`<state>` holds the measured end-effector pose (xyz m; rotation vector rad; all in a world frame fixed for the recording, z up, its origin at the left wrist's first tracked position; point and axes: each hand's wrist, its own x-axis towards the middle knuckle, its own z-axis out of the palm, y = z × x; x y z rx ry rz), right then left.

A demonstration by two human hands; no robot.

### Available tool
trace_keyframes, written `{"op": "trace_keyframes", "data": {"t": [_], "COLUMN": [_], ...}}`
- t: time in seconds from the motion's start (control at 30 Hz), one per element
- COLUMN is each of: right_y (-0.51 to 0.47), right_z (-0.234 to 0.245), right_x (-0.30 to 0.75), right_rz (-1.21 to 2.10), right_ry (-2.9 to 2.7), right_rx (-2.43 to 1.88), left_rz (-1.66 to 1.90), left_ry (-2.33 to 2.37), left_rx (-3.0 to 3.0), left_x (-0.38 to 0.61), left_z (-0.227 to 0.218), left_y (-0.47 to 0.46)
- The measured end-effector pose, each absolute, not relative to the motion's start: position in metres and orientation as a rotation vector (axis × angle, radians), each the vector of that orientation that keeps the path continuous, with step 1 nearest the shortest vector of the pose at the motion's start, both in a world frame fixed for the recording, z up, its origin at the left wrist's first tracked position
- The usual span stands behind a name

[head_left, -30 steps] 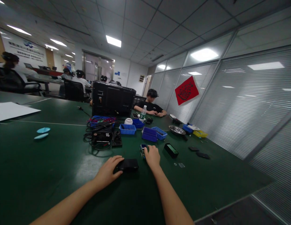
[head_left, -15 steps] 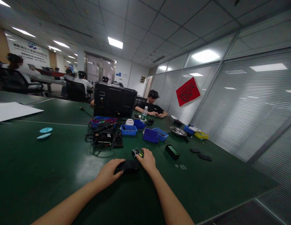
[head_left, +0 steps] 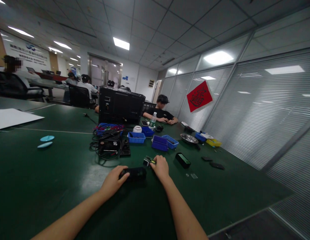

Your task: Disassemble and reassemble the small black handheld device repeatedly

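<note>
My left hand is closed round the left end of a long black casing, low over the green table. In my right hand is a small circuit-board module with a silvery block at its left end and a yellow-green part, gripped between thumb and fingers. The module sits just beyond the right end of the casing. Right of my right hand lies a black box-shaped part with a green panel on top. A small ring and a clear square piece are close to it.
Tangled black cables and a black power unit lie ahead on the left. Blue bins, a water bottle and a metal bowl stand farther back. Flat black pieces lie right. A co-worker sits across the table.
My right hand and the module have shifted slightly up and right, away from the casing. My left hand has turned the casing a little. The whole view has moved slightly.
</note>
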<state>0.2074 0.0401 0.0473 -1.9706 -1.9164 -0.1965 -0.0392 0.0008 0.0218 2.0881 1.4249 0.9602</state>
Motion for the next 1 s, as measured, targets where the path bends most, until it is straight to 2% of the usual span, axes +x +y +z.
{"op": "trace_keyframes", "data": {"t": [0.17,0.43,0.8,1.0], "right_y": [0.041,0.034,0.031,0.025], "right_z": [0.046,0.054,0.064,0.071], "right_x": [0.208,0.2,0.217,0.223], "right_rz": [-0.166,-0.33,0.314,0.382], "right_ry": [-1.972,-2.093,-2.113,-2.195], "right_rx": [-1.963,-1.864,-1.879,-1.894], "left_rz": [1.0,0.952,0.892,0.86], "left_ry": [1.41,1.465,1.494,1.519], "left_rx": [2.092,2.202,2.121,2.109], "left_x": [-0.041,-0.037,-0.039,-0.039], "left_z": [0.018,0.014,0.013,0.015], "left_y": [0.003,0.001,0.004,0.003]}}
